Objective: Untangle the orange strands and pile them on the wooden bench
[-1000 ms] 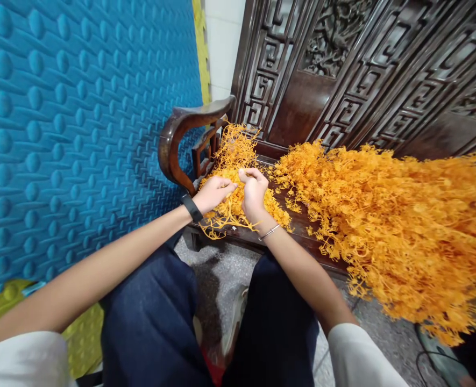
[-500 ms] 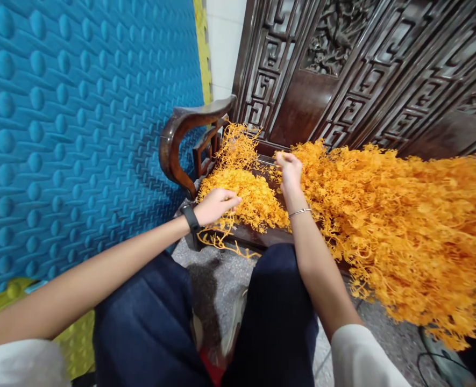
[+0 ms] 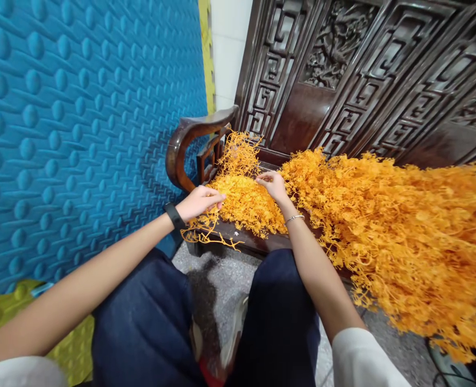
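Observation:
My left hand [image 3: 203, 201] is closed at the left end of a dark wooden bench seat. From beneath its fingers trails a thin orange branching strand [image 3: 213, 235], which hangs past the seat's front edge. Beside it lies a small pile of yellow-orange flower-like pieces [image 3: 249, 207]. Over the far right side of that pile, my right hand [image 3: 273, 185] has its thumb and fingertips pinched together; whatever is between them is too small to make out. Behind the pile sits a loose tangle of bare orange strands [image 3: 241, 153].
A large heap of orange flower-like pieces [image 3: 407, 231] covers the bench to the right. The curved wooden armrest [image 3: 177, 153] stands at left, and a carved wooden backrest [image 3: 308, 115] rises behind. Blue padded matting [image 3: 80, 134] lies beyond the armrest.
My right hand has moved left and nearer, from the large heap's edge to the small pile. My left hand has shifted slightly left, and the hanging strand has moved with it.

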`<state>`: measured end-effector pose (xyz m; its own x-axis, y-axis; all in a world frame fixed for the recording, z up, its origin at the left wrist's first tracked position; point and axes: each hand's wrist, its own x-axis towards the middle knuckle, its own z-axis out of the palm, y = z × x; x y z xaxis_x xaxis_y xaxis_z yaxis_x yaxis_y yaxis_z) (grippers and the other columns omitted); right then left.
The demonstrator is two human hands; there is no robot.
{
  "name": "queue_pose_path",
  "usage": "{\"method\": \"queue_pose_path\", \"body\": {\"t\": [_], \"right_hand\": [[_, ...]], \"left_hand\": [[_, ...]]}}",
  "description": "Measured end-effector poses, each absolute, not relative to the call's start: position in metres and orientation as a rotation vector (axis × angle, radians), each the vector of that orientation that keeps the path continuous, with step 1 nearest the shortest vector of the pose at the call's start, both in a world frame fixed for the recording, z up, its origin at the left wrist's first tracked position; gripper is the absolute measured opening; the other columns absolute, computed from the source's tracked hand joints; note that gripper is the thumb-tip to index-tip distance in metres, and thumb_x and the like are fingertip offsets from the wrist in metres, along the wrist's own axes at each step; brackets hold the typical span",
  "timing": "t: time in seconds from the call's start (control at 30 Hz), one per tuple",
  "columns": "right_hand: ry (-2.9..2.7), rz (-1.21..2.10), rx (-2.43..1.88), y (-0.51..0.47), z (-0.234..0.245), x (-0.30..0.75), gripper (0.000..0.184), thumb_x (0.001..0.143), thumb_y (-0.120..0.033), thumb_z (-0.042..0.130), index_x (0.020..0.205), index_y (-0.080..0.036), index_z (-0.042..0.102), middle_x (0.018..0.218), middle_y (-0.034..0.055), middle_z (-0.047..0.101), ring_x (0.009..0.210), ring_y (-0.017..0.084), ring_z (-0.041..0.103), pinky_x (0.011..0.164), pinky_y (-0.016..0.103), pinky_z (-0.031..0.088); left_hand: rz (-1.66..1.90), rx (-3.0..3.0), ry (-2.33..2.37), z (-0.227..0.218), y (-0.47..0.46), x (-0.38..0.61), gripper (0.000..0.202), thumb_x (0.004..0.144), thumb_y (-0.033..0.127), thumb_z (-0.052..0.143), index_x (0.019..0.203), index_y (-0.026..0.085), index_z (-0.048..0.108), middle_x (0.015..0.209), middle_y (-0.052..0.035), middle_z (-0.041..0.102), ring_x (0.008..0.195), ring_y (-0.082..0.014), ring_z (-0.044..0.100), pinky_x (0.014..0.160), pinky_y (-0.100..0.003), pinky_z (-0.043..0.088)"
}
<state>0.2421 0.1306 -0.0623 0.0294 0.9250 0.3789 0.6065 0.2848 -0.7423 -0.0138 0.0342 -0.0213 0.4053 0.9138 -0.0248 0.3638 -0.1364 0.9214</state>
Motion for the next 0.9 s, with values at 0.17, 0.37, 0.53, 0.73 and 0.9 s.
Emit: {"method": "queue_pose_path", "body": {"t": [0.17,0.37,0.53,0.73,0.9], "right_hand": [[-1.660,0.351,-1.488,0.131,-0.067,0.238,0.010,0.068,-0.025,0.066,0.074,-0.016,0.068,0.081,0.0062,0.062,0.073,0.018,0.052,0.077,0.035,0.042],[-1.665,0.367,-1.196,0.105,-0.049,0.210,0.009,0.074,-0.026,0.062,0.073,-0.018,0.065,0.082,0.0045,0.062,0.076,0.017,0.053,0.075,0.032,0.041],[-1.741,0.562,-0.891,0.057,-0.019,0.172,0.017,0.082,-0.033,0.056,0.076,-0.020,0.065,0.079,0.0013,0.064,0.074,0.014,0.055,0.068,0.028,0.040],[-2.135,0.586,-0.750,0.028,-0.016,0.145,0.016,0.083,-0.035,0.059,0.078,-0.020,0.062,0.077,0.0010,0.060,0.076,0.015,0.053,0.075,0.030,0.041],[-2.123,0.466,-0.916,0.034,-0.033,0.139,0.017,0.077,-0.032,0.067,0.084,-0.018,0.060,0.075,0.0017,0.055,0.075,0.016,0.050,0.072,0.031,0.040]], "left_hand": [[0.741,1.623,1.177,-0.017,0.032,-0.017,0.031,0.078,0.037,0.052,0.058,0.014,0.058,0.045,0.0044,0.038,0.041,-0.0062,0.031,0.043,-0.022,0.021],[0.809,1.554,1.119,-0.014,0.033,-0.017,0.032,0.078,0.037,0.054,0.057,0.014,0.059,0.047,0.0027,0.042,0.044,-0.0075,0.036,0.046,-0.022,0.025],[0.827,1.490,1.095,-0.016,0.033,-0.014,0.030,0.078,0.036,0.053,0.060,0.014,0.061,0.051,0.0004,0.048,0.050,-0.0103,0.042,0.051,-0.024,0.032],[0.973,1.344,0.955,-0.021,0.033,-0.008,0.023,0.073,0.032,0.055,0.058,0.014,0.057,0.058,0.0011,0.053,0.059,-0.0108,0.046,0.058,-0.024,0.034],[0.931,1.103,0.932,-0.019,0.033,-0.002,0.033,0.079,0.042,0.053,0.061,0.014,0.055,0.059,0.0002,0.052,0.053,-0.0090,0.044,0.052,-0.023,0.033]]}}
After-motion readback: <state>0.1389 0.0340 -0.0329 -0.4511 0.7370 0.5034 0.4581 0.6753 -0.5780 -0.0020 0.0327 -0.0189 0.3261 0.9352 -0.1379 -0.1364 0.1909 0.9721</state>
